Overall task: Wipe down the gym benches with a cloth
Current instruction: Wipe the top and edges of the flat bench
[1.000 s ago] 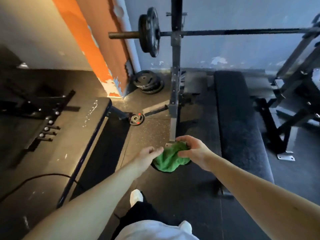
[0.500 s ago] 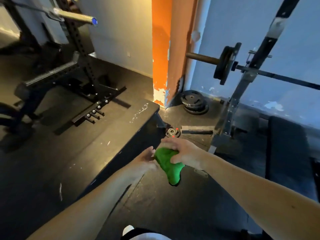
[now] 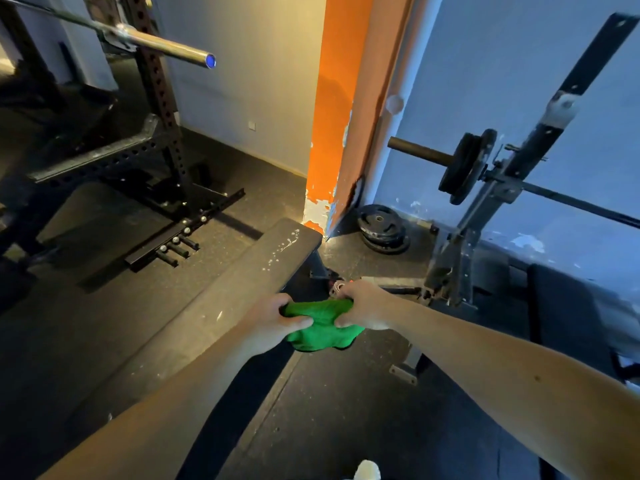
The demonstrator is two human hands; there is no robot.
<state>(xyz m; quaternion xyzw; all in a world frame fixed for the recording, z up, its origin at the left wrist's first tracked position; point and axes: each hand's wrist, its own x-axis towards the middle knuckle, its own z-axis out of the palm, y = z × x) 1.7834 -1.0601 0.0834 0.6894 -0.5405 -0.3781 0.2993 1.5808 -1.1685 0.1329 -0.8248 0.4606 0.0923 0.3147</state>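
A bunched green cloth hangs in the air between both hands, over the floor beside a flat black bench. My left hand grips the cloth's left end with thumb on top. My right hand grips its right end, fingers curled into the fabric. The bench runs from the lower left up to the orange pillar and carries white specks near its far end. A second black bench lies at the right edge, partly cut off.
An orange pillar stands just beyond the bench's far end. Stacked weight plates lie on the floor by the wall. A loaded barbell rests on its rack at right. A squat rack with a barbell end stands left.
The view has swung left from the right-hand bench toward the speckled bench. My left hand, which was only touching the cloth, now grips it, and the cloth is stretched between both hands.
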